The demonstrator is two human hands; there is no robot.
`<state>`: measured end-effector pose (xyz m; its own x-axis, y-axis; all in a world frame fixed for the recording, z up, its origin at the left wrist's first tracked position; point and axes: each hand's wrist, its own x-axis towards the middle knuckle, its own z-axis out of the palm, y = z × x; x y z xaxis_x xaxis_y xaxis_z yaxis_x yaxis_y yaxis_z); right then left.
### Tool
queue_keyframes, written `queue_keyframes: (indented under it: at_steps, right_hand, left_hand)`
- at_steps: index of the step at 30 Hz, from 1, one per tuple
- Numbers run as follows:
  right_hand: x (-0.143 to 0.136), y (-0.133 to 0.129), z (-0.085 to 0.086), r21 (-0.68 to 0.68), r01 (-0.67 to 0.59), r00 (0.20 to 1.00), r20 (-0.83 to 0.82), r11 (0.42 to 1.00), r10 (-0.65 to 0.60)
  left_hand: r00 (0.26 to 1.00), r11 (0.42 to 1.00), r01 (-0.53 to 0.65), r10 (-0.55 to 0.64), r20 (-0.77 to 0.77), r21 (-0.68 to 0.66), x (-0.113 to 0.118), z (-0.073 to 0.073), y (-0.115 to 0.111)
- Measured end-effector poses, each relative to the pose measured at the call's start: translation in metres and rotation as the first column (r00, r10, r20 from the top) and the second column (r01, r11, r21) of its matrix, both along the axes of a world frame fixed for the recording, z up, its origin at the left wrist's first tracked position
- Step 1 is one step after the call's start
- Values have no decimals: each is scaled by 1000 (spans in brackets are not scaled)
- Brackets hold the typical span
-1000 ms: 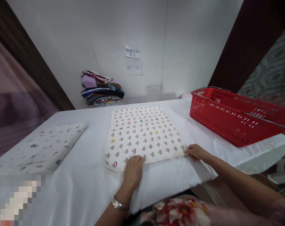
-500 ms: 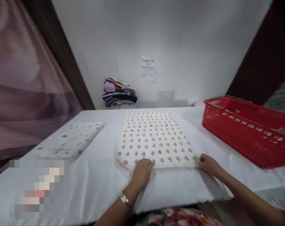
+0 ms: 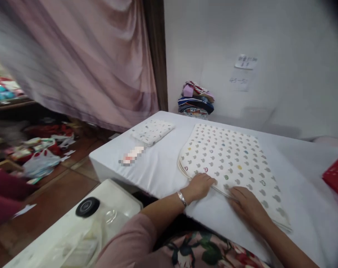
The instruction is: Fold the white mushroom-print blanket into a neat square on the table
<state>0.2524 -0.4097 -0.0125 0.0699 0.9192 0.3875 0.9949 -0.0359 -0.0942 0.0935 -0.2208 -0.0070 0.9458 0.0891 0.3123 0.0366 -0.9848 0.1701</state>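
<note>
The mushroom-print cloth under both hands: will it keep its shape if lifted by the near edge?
Probably not. The mushroom-print cloth looks like thin folded fabric, its layers showing at the near edge where the left hand and right hand rest, so it should sag. It likely weighs little and may slide on the white table cover.

Left hand (image 3: 200,187) and right hand (image 3: 247,203) rest on the folded patterned cloth (image 3: 230,163).

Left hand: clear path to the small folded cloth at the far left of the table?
Probably yes. The left hand rests on the patterned cloth; only bare white table lies between it and the small folded cloth.
</note>
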Motion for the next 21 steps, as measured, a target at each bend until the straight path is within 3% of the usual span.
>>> queue_keyframes:
  at_steps: [5,11,16,19,21]
  right_hand:
    - [-13,36,-4,-16,-84,996,-1,996,84]
    - [-14,33,-11,20,-83,996,-10,996,83]
    - [-21,40,-3,-49,-77,997,-29,996,75]
    - [-37,63,8,-100,-108,993,-52,989,103]
    - [-52,84,18,-152,-129,990,-67,980,120]
  left_hand:
    - [998,996,-62,60,31,61,-2,-4,3]
    - [976,974,-217,214,48,69,-27,-1,27]
    - [934,936,-353,351,70,15,-51,5,48]
    - [883,889,-452,458,103,-71,-58,8,52]
    - [804,810,-557,581,126,-181,-59,10,52]
